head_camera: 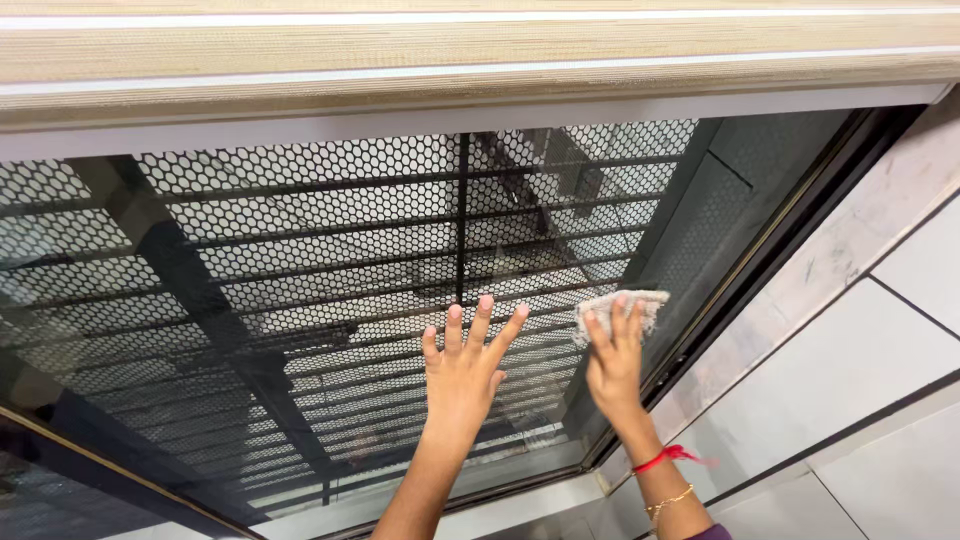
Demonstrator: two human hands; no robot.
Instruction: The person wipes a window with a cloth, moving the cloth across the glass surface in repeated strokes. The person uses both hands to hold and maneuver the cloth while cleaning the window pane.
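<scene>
My left hand lies flat on the window glass, fingers spread, holding nothing. Just to its right, my right hand presses a small grey-white cloth against the same pane, near its right edge. A red thread and a thin gold bangle circle my right wrist. Behind the glass I see a black honeycomb mesh and dark horizontal bars.
A dark window frame runs along the pane's right side, with pale tiled wall beyond it. A beige striped roller blind is rolled up above the window. A pale sill lies below my arms.
</scene>
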